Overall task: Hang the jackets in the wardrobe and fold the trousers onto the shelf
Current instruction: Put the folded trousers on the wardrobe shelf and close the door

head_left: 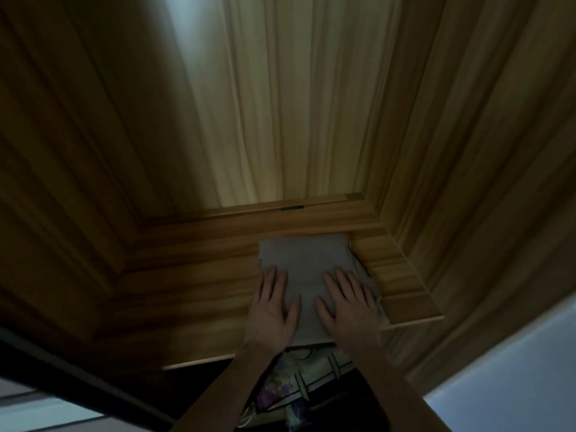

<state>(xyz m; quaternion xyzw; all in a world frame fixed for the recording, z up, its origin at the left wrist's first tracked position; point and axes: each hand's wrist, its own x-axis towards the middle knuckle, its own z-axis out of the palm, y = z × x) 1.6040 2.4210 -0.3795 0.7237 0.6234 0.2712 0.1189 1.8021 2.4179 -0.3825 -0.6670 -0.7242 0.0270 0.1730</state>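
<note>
Grey folded trousers (307,260) lie flat on the wooden wardrobe shelf (193,291), toward its right side. My left hand (272,310) rests flat on the left part of the fold, fingers straight and spread. My right hand (349,302) presses flat on the right part in the same way. Both forearms reach up from the bottom of the view. No jacket is visible.
Wooden wardrobe walls (311,104) rise on the left, back and right of the shelf. Below the shelf's front edge, patterned fabric (299,385) hangs in the dark space. A pale wall (514,369) shows at lower right.
</note>
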